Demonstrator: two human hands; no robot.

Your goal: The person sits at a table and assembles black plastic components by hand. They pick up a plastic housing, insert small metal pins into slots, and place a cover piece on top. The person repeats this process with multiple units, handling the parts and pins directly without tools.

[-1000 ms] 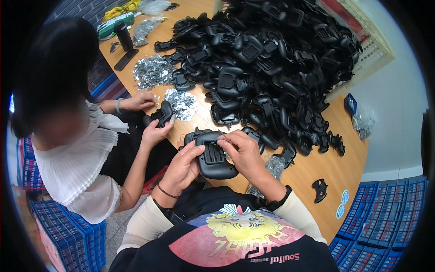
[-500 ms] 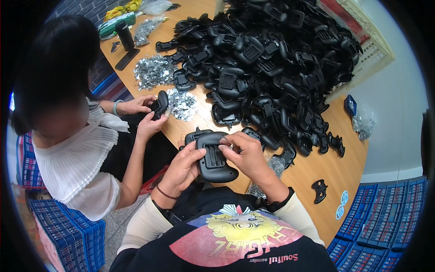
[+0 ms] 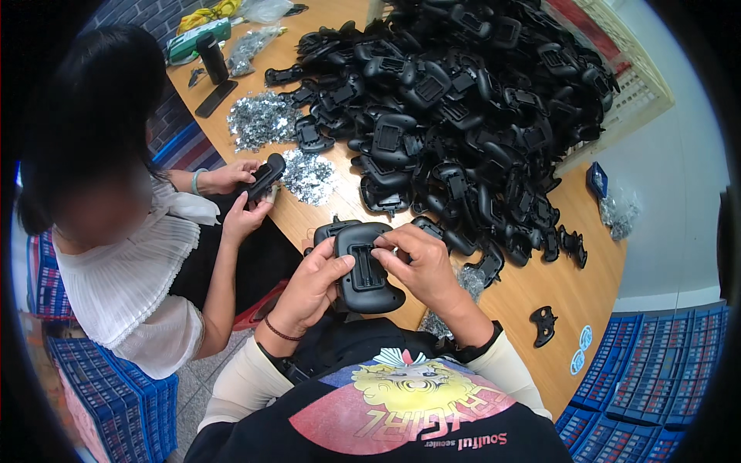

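Observation:
My left hand (image 3: 310, 287) grips a black game controller shell (image 3: 372, 299) by its left side, thumb on the face turned up. An open battery compartment (image 3: 366, 267) with long slots faces me. At the compartment's upper right edge, my right hand (image 3: 427, 266) has thumb and forefinger pinched together. Whatever sits between those fingertips is too small or hidden to make out. Just behind the held shell, another black controller shell (image 3: 330, 230) lies on the table, partly covered.
A co-worker's hands (image 3: 245, 202) hold another controller at left. Before me rises a large heap of black shells (image 3: 463, 116). Shiny metal pieces (image 3: 309, 177) lie in piles on the wooden table (image 3: 583, 293). A bag of metal parts (image 3: 471, 282) lies beside my right wrist.
My hands and the shell stay almost in place, with only a slight shift of the right fingertips. The co-worker has tipped their controller flatter, and their near hand has moved a little left.

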